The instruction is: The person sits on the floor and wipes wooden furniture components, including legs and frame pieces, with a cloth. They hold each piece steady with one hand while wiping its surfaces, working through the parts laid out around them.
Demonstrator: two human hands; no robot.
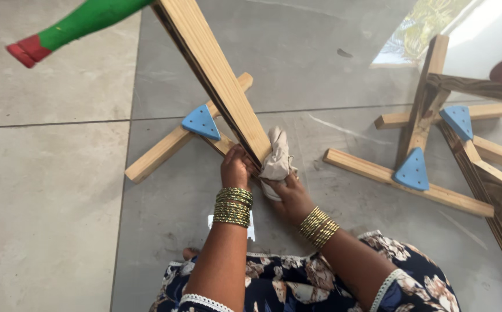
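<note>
Packages: none in view.
Signs: none in view.
Screens: none in view.
Possible label: small white rectangular slip (pixel 251 226) lying flat on the grey floor tile, near centre, partly hidden behind a bangled wrist; too blurred to tell whether it is a label.

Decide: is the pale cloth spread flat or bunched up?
Bunched up. The cloth is gathered into a wad in the right hand, pressed against the slanting wooden plank.

Grey tiled floor (pixel 60 190) — wooden stands (pixel 164 151), perhaps two.
</note>
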